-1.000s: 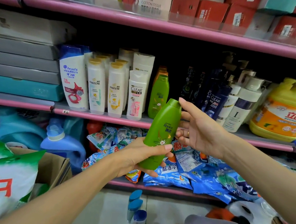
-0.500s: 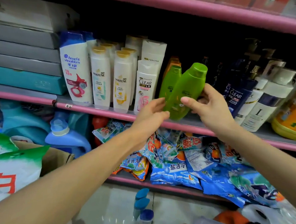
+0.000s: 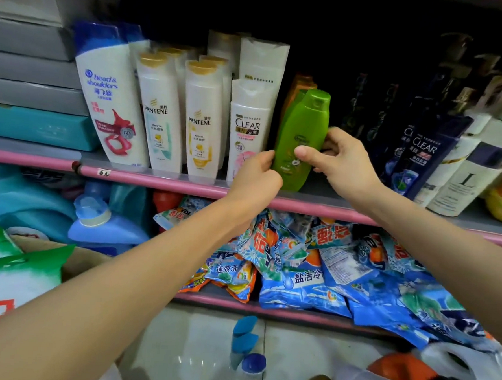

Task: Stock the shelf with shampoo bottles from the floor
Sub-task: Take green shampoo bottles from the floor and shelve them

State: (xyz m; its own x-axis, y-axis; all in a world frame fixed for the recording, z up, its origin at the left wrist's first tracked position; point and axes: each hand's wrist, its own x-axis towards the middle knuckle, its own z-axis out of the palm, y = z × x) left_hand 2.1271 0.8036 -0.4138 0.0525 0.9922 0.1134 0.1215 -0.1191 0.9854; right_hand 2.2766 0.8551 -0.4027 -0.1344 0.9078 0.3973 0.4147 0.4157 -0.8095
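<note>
Hands grip green bottle upright on shelf

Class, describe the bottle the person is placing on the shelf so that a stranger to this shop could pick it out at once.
Find the pink-edged middle shelf lined with shampoo. Just right of the white CLEAR bottle stands a green bottle, held between the left hand and the right hand. It is the only bright green bottle in the front row, with a matching green cap, beside white bottles on one side and dark blue ones on the other.

Green shampoo bottle on shelf — both hands.
</note>
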